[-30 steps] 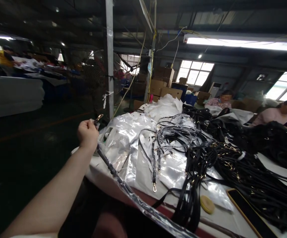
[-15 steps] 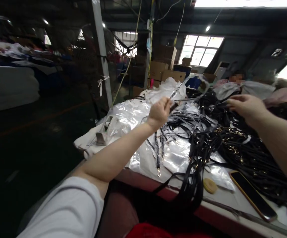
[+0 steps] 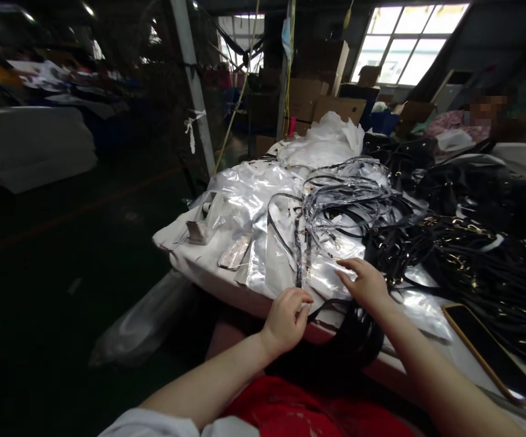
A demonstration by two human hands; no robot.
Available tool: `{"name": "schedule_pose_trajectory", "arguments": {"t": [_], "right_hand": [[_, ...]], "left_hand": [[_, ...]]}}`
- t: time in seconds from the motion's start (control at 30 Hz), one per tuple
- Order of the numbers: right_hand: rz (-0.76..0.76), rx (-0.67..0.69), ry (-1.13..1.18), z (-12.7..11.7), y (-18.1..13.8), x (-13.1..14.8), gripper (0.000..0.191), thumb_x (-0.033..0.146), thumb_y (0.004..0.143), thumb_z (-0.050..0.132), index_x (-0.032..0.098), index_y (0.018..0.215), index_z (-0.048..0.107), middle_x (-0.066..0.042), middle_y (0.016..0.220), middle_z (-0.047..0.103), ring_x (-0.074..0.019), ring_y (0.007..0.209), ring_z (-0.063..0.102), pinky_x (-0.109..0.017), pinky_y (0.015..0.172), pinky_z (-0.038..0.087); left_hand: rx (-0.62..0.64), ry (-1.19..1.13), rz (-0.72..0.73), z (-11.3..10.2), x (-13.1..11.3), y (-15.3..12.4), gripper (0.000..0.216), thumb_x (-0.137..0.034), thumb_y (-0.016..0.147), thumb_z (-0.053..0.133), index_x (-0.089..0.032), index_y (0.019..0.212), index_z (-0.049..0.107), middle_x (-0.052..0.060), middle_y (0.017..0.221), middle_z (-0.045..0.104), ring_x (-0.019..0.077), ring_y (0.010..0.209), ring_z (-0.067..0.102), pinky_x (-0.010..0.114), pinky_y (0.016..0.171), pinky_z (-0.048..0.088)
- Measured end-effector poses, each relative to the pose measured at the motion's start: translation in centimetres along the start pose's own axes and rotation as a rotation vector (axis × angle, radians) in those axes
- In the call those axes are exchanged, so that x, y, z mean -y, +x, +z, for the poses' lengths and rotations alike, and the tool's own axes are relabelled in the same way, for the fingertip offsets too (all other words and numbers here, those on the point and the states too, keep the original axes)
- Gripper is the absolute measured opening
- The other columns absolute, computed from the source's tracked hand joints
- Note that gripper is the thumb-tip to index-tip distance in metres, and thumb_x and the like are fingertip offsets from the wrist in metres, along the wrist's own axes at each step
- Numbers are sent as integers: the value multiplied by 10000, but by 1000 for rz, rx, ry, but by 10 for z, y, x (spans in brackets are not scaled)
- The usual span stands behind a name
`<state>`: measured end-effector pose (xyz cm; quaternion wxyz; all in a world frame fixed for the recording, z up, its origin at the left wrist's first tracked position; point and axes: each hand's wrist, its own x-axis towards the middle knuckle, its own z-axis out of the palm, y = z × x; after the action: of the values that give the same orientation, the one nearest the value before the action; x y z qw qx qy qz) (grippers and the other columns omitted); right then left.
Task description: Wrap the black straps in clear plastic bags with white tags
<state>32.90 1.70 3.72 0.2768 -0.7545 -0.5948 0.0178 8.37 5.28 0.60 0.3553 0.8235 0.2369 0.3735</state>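
My left hand [image 3: 286,318] is at the table's front edge, fingers loosely bent, with a gap between thumb and fingertips and nothing visible in it. Just above it, a narrow black strap [image 3: 298,255] in clear wrap runs down; its lower end is hidden by the hand. My right hand [image 3: 366,285] hovers over clear plastic bags [image 3: 329,276], thumb and fingers apart, holding nothing I can see. Beyond the hands lies a tangle of plastic-wrapped straps [image 3: 354,185]. Loose black straps [image 3: 358,334] hang over the edge beneath my right hand.
A large heap of black straps with gold clips [image 3: 476,273] covers the right side, behind a phone [image 3: 490,352]. Clear plastic sheets [image 3: 253,182] and a metal block [image 3: 198,232] lie on the left. A person [image 3: 460,124] is across the table.
Both hands have come back from the far pile to the front edge and closer together. My left hand has released the plastic-wrapped strap it held. The view has turned downward.
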Motion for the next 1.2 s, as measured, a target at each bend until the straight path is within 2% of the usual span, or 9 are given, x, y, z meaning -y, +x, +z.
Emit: {"name": "schedule_pose_trajectory", "arguments": {"t": [0.23,0.43,0.6,0.73,0.8,0.9,1.03,1.1,1.2], "right_hand": [[-197,7,-105,26,31,34,182,273,847,606,236,902,775,-109,917,703,-300,917,628,-439,851,488],[-290,20,-57,-5,-26,62,278,284,948,487,288,1045,747,-67,1013,723,-218,804,688,-313,688,514],[-424,139,152,-4,-103,108,288,214,952,480,276,1094,722,-73,919,733,-209,781,693,-293,677,521],[-538,457,416,25,-145,142,211,313,924,546,266,947,750,-48,797,716,-180,657,663,-260,590,504],[-383,537,626,30,-148,140,189,376,874,617,241,887,748,-52,818,716,-191,714,675,-268,643,524],[166,404,1014,19,-126,107,359,522,865,590,199,941,728,-63,759,715,-217,694,687,-326,655,554],[680,87,1363,-9,-69,41,474,575,862,554,149,982,727,-150,950,750,-257,856,720,-367,750,587],[751,-104,1314,-17,-45,18,312,446,798,689,168,936,727,-104,845,755,-205,715,712,-290,631,584],[740,-256,1235,-17,-35,14,279,356,706,798,195,923,728,-19,682,721,-137,538,640,-208,504,522]], "left_hand": [[76,-18,-68,-1,-1,-25,166,-168,877,512,-207,943,660,80,981,690,224,974,635,360,914,505],[-180,-273,-414,-22,9,-4,389,-448,981,366,-178,1050,638,116,1098,680,230,1084,621,387,993,459],[250,-892,-832,-7,4,31,583,-689,851,467,-132,958,598,100,848,713,204,765,674,334,729,519],[399,-984,-845,15,-12,48,485,-612,810,589,-131,868,573,-10,598,587,96,467,495,210,502,375],[288,-849,-744,12,-23,46,382,-522,834,604,-141,819,580,-69,521,469,66,416,362,191,460,286],[232,-556,-407,-11,-41,24,308,-420,919,507,-158,804,622,-16,633,567,102,568,499,203,559,375],[843,-260,20,-38,-55,-25,194,-332,906,534,-222,882,692,-11,802,690,132,705,611,199,622,413],[1030,-56,39,-38,-47,-41,136,-295,860,579,-242,882,702,-15,794,703,156,710,630,216,622,423],[812,99,-166,-28,-18,-40,197,-206,792,599,-216,961,699,55,975,719,234,910,649,304,809,474]]}}
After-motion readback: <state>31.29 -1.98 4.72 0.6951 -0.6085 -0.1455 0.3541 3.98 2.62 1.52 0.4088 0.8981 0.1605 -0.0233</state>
